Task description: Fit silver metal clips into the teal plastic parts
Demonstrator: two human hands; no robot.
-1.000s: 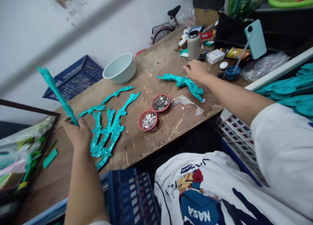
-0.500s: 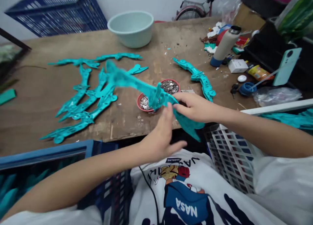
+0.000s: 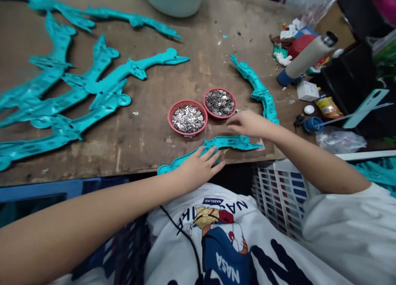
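A long turquoise plastic part [image 3: 229,142] lies along the near table edge. My left hand [image 3: 199,167] rests flat on it with fingers spread. Just above its right half hovers my right hand [image 3: 249,123], fingers bent and blurred, apart from the part; whether anything is in them I cannot tell. Close by stand two red baskets of small metal clips, the left basket [image 3: 169,119] and the right basket [image 3: 235,107]. Another turquoise part [image 3: 255,85] lies beyond my right hand.
Several turquoise parts [image 3: 105,85] lie spread on the left of the wooden table [image 3: 148,107]. A pale basin [image 3: 173,0] stands at the back. To the right are a bottle [image 3: 306,60], a small white box [image 3: 307,90] and a phone [image 3: 366,107]. Below sits a white crate [image 3: 281,190].
The turquoise part has gone from being held up and turned in the air to lying at the table edge. My right hand has let go of it. The view has tilted down.
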